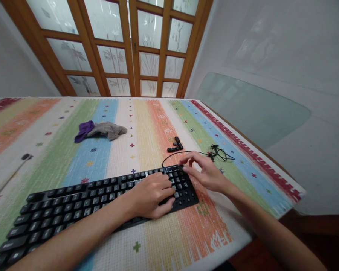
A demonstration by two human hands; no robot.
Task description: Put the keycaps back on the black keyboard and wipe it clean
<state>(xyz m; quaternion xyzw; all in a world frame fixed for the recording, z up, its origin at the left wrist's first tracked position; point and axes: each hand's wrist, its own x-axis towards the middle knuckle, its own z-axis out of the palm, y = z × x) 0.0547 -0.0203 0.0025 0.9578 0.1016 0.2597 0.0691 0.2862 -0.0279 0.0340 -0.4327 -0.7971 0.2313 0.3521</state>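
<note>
A black keyboard (101, 197) lies at a slant across the cloth. Some keys at the right end of its number pad are gone, and bare switches show there. My left hand (154, 194) rests on the keyboard left of the number pad, its fingers curled together and pressed on it. Over the pad's top right corner, my right hand (200, 171) pinches with thumb and forefinger at what looks like a dark keycap (181, 167), partly hidden by the fingertips. Several loose black keycaps (176, 146) lie just behind the keyboard.
A coiled black cable (217, 152) runs from the keyboard's back edge to the right. Farther back sits a grey and purple cloth (101, 130). A white strip with a dark tip (26, 156) lies at left. The striped tablecloth (138, 241) ends at the right edge.
</note>
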